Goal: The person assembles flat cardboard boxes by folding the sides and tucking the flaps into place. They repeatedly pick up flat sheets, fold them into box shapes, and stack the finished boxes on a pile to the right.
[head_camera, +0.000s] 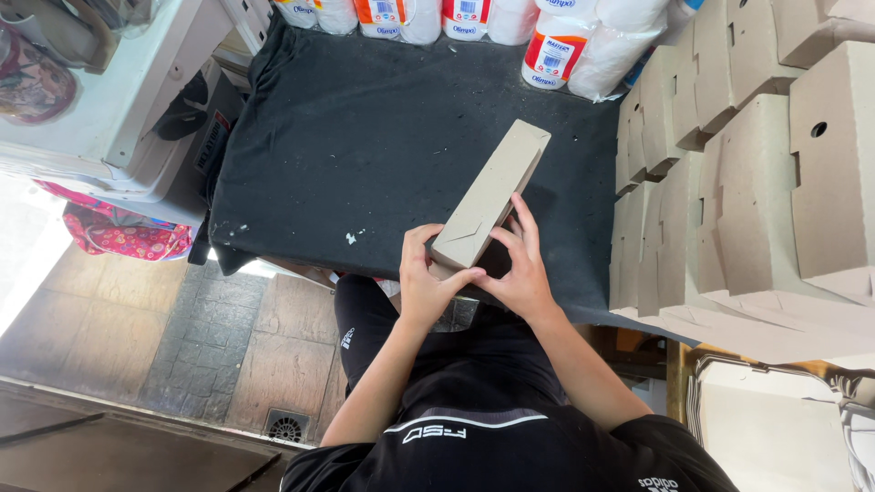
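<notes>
Together, left hand [422, 284] and right hand [521, 273] around cardboard box [490, 196].

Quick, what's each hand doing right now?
Left hand: shut on the near end of the folded cardboard box.
Right hand: gripping the same box end.

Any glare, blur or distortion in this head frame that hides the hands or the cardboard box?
Head view: left hand, right hand and the folded cardboard box are sharp and evenly lit; blown-out daylight washes the floor at far left; wide-lens bending curves the stacked box blanks at right; black cloth shows little detail.
</notes>
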